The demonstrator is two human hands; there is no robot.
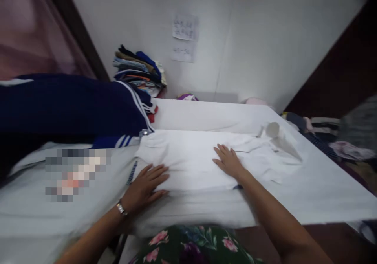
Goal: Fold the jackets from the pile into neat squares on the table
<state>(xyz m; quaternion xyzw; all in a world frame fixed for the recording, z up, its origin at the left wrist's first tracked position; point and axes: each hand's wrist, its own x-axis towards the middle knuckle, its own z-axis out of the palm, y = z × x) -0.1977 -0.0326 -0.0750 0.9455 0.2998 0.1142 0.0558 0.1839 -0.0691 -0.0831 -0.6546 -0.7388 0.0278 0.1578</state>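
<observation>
While both hands are palm down on the white garment, neither has a grip on it. Left hand (149, 183): fingers extended, slightly spread, lying at the near left part of the cloth; bracelet (121, 208) on that wrist. Right hand (228, 161): open too, fingers a bit apart, flat near the middle. The white garment (191, 160) lies across the white desk (200, 114) in front of the person, mostly smooth on the left half, rumpled toward the right, where a raised, curled part stands up. Left of it: pale grey cloth (29, 213) with a pixelated patch, and navy clothing (73, 107) with white stripes behind that. Clothes stack (138, 69) at the back left, by the wall. More clothes (324, 134) past the desk's right edge. Two paper notes (183, 28) on the wall.
</observation>
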